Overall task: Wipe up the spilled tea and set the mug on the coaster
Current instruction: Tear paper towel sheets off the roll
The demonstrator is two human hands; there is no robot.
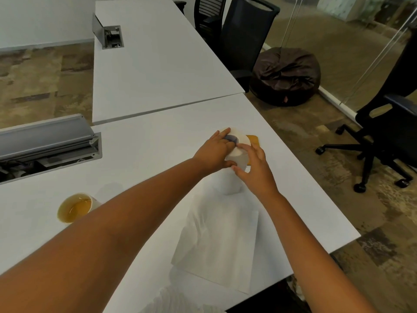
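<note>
Nearest the camera, a long sheet (216, 240) of paper towel trails over the white table (158, 136), running up to the roll (238, 154) it is not yet torn from. To the left of it, near the table's front-left part, the mug (75, 207) stands upright with tea in it — apart from the sheet and well apart from the roll. A faint wet sheen just behind the mug may be the spill; it is too pale to be sure.

Further out, both hands meet on the roll. The left hand (213, 152) is curled round its left side and top, fingers over the dark core, thumb underneath. The right hand (255, 168) is half open, fingertips pressed to the roll's right side where the sheet leaves it, thumb tucked below. The roll is tilted and seems raised off the table, though its base is hidden.

Just behind it, a yellow-orange flat edge (253, 140) shows — likely the coaster, mostly covered.

By my reading, the task has barely begun: towel is being pulled off, no wiping is done, and the mug is not on the coaster. Tearing, wiping and moving the mug all remain.
</note>
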